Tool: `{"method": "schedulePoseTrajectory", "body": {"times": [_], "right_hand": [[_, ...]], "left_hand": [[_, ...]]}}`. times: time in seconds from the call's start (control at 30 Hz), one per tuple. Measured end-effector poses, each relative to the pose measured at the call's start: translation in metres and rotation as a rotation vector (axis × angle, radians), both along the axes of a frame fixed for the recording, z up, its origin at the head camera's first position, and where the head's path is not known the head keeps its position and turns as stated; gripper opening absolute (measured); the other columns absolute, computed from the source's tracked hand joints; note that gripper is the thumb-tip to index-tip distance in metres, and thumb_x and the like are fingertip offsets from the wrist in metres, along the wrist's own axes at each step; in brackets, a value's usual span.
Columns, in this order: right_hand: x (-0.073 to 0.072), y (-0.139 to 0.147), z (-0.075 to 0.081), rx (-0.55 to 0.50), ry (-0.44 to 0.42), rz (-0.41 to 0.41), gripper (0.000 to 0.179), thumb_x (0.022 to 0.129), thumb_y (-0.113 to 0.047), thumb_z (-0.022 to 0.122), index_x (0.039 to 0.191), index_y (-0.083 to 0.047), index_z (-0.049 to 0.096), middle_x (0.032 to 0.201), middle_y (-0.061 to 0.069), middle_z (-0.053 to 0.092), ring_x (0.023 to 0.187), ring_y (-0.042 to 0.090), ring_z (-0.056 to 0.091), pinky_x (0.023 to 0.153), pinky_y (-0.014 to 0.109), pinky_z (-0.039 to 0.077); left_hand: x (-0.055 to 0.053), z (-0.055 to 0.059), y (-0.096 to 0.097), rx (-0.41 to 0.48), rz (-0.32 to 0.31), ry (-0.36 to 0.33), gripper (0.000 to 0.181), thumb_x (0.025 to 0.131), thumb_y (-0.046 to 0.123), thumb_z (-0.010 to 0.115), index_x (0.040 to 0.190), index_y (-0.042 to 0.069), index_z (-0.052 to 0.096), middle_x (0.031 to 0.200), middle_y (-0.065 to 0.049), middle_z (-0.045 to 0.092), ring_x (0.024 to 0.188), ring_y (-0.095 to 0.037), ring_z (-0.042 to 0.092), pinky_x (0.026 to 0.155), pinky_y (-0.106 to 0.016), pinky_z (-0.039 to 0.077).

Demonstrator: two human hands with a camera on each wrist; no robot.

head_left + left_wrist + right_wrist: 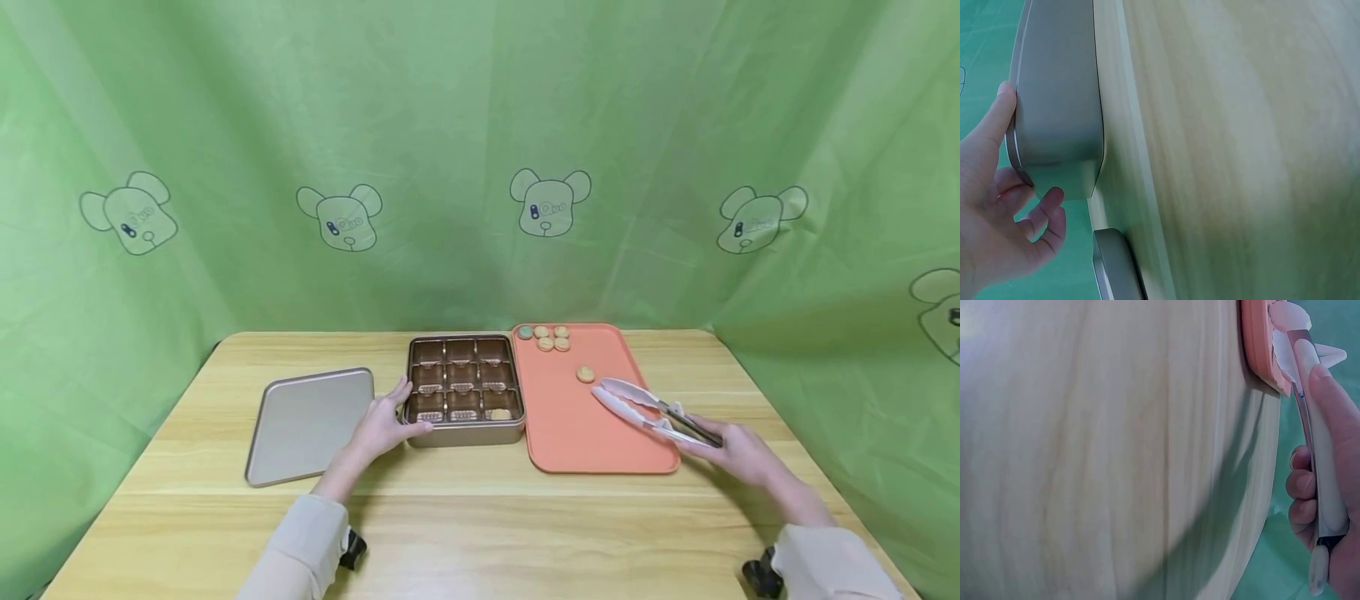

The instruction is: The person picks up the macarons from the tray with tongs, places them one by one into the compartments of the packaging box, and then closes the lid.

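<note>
Grasping the tongs (624, 409), the right hand (738, 454) was at the right edge of the tray (592, 442), with its thumb along the handle and its fingers bent around it. The tips of the tongs stood apart over the tray, near a lone macaron (586, 374); whether they touched the tray, I could not tell. The left hand (381, 428) was gripping the box (468, 435) by its near left corner, the thumb at the front and the fingers at the left side.

The box stood on the desk (465, 533), just beside the left edge of the tray, and it had nine compartments. One pale macaron (498, 414) lay in the right compartment of the near row. In the far left corner of the tray, four pale macarons (562, 343) were close together in two rows, and a green macaron (525, 332) was at their left. The lid (311, 429) lay on the desk, to the left of the box. Behind the desk hung a green cloth (465, 125) with drawn bear heads
</note>
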State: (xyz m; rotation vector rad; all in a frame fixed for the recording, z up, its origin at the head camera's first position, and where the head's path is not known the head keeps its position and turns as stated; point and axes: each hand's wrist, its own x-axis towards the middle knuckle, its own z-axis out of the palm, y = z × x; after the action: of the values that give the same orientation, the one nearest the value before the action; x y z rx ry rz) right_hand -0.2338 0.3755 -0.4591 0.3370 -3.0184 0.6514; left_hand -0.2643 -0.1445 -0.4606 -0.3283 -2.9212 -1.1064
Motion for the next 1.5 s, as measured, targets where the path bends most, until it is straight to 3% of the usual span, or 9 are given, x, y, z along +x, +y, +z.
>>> {"method": "schedulePoseTrajectory", "body": {"times": [0.13,0.37,0.57,0.83,1.2,1.5], "right_hand": [[-0.003,-0.001,0.001,-0.003,0.001,-0.008,0.067,0.081,-0.037,0.068,0.126,0.009,0.047,0.077,0.023,0.06,0.051,0.015,0.038,0.048,0.028,0.035],[-0.009,-0.006,0.004,0.046,0.033,0.009,0.067,0.08,-0.038,0.067,0.125,0.009,0.048,0.092,0.031,0.061,0.063,0.021,0.047,0.056,0.032,0.038],[-0.014,-0.009,0.0,0.065,0.029,0.002,0.068,0.081,-0.04,0.066,0.126,0.007,0.048,0.08,0.017,0.058,0.064,0.022,0.046,0.056,0.032,0.036],[-0.02,-0.014,0.001,0.059,0.025,0.018,0.068,0.082,-0.041,0.065,0.128,0.005,0.047,0.107,0.039,0.055,0.075,0.03,0.053,0.07,0.052,0.046],[-0.019,-0.014,0.001,0.09,0.069,0.032,0.065,0.081,-0.038,0.066,0.127,0.005,0.048,0.108,0.039,0.054,0.088,0.045,0.057,0.074,0.059,0.045],[-0.021,-0.014,0.002,0.103,0.102,0.064,0.065,0.081,-0.038,0.067,0.126,0.005,0.049,0.109,0.035,0.056,0.091,0.046,0.057,0.074,0.057,0.046]], "left_hand": [[0.0,0.0,0.0,0.014,-0.003,0.01,0.089,0.07,0.038,0.075,0.138,-0.001,0.032,0.148,-0.013,0.021,0.038,-0.009,0.035,0.044,-0.022,0.043],[0.001,0.001,-0.001,0.021,-0.005,0.016,0.09,0.069,0.038,0.075,0.138,-0.001,0.033,0.147,-0.015,0.023,0.038,-0.009,0.036,0.044,-0.022,0.043],[0.002,0.0,-0.001,0.005,0.002,0.007,0.09,0.07,0.038,0.075,0.138,0.0,0.033,0.148,-0.014,0.023,0.04,-0.01,0.036,0.045,-0.022,0.043],[0.001,-0.001,-0.001,0.008,-0.001,0.024,0.089,0.069,0.038,0.076,0.137,-0.002,0.034,0.147,-0.015,0.024,0.038,-0.009,0.036,0.05,-0.02,0.044],[0.002,-0.002,0.001,0.009,-0.008,0.027,0.089,0.07,0.039,0.075,0.138,-0.001,0.033,0.147,-0.014,0.022,0.037,-0.008,0.034,0.048,-0.021,0.044],[0.001,0.001,0.0,0.011,-0.003,0.02,0.091,0.069,0.039,0.076,0.138,-0.001,0.032,0.147,-0.015,0.024,0.039,-0.009,0.034,0.051,-0.022,0.044]]}}
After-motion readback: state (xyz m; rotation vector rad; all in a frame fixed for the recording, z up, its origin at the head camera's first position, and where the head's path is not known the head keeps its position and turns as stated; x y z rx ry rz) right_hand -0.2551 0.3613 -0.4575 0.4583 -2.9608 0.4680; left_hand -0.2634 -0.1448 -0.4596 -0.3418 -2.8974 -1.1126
